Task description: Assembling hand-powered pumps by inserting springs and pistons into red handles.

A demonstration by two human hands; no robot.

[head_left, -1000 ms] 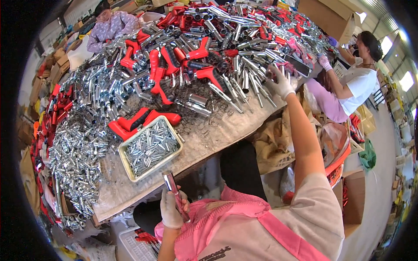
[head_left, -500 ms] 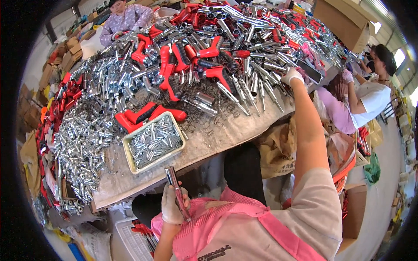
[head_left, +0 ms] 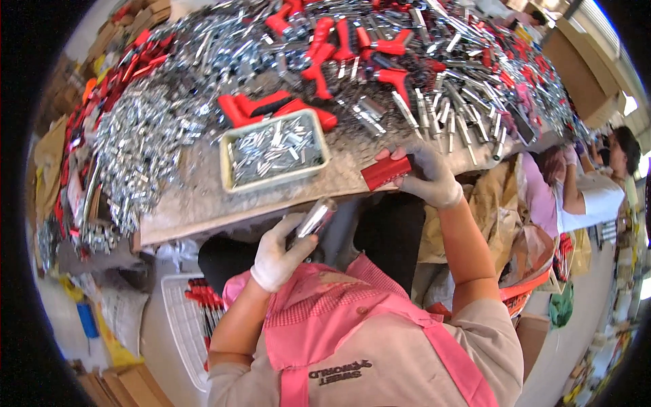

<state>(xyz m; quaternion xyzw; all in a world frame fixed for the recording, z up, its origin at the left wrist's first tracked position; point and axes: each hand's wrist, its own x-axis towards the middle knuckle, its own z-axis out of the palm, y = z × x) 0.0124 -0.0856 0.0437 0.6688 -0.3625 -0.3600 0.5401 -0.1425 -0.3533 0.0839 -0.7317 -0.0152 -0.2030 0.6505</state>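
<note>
Over my lap, my left hand in a white glove has its fingers wrapped round a shiny metal tube, which slants up to the right. At the table's front edge my right hand, also gloved, grips a short red sleeve-like piece between thumb and fingers. The two pieces are apart. A cream plastic tub of small metal pins stands on the table just beyond my left hand. Past my right hand lie several thin metal rods and metal tubes.
Red and black pistol-shaped handles lie on the heap of metal parts. At the left is a mound of small metal fittings. A white crate with red-handled tools sits low left. A co-worker sits at the right.
My right hand has come back from the parts heap at the right and now holds the red piece. My left hand has lifted and tilted the metal tube. The view has shifted.
</note>
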